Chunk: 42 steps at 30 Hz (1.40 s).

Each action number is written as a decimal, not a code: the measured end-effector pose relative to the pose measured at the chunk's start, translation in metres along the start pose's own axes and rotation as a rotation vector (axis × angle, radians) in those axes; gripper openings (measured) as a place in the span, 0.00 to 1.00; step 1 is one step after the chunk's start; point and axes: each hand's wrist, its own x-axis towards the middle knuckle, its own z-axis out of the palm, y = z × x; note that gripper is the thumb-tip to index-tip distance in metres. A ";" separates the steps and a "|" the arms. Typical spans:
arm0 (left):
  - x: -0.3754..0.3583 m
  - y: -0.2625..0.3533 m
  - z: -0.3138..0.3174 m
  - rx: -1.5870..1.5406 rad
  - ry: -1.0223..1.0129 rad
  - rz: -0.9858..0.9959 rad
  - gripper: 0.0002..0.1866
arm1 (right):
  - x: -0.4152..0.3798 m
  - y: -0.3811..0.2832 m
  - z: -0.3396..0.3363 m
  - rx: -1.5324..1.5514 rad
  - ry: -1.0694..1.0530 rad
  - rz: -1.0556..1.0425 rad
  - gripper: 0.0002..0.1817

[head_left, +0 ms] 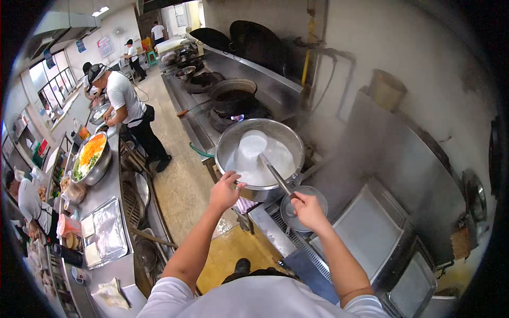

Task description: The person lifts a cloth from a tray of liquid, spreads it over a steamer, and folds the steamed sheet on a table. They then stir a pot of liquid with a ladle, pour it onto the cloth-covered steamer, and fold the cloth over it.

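A large steel pot (222, 139) full of white, steaming liquid stands in front of me. My right hand (309, 211) is closed round the handle of a long ladle (275, 175), whose round head lies in the liquid, white inside. At the pot's near left rim is my left hand (227, 190), fingers apart and holding nothing; whether it touches the rim I cannot tell. Just below my right hand, a round metal pan (318, 197) sits on the counter beside the pot.
Beyond the pot, a dark wok (233, 95) sits on the stove. Large trays (360, 228) lie at right. On the left counter are a bowl of chopped vegetables (95, 161) and a metal tray (114, 228). A person (124, 93) bends over that counter; others stand farther off.
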 end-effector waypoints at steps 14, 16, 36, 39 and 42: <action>0.015 0.150 0.080 -0.315 -0.189 0.824 0.13 | -0.082 -0.017 -0.032 0.147 -0.070 -0.130 0.40; 0.024 0.157 0.075 -0.432 -0.179 0.760 0.09 | -0.085 -0.025 -0.049 0.515 -0.143 -0.149 0.45; 0.204 0.106 0.040 -1.269 -0.323 -0.247 0.16 | 0.047 0.214 0.125 -0.774 0.011 0.500 0.24; 0.236 0.082 0.055 -1.330 -0.272 -0.349 0.17 | 0.057 0.213 0.134 -0.751 0.095 0.525 0.22; 0.261 0.047 0.086 -1.450 -0.198 -0.396 0.16 | 0.067 0.225 0.146 -0.601 0.256 0.591 0.18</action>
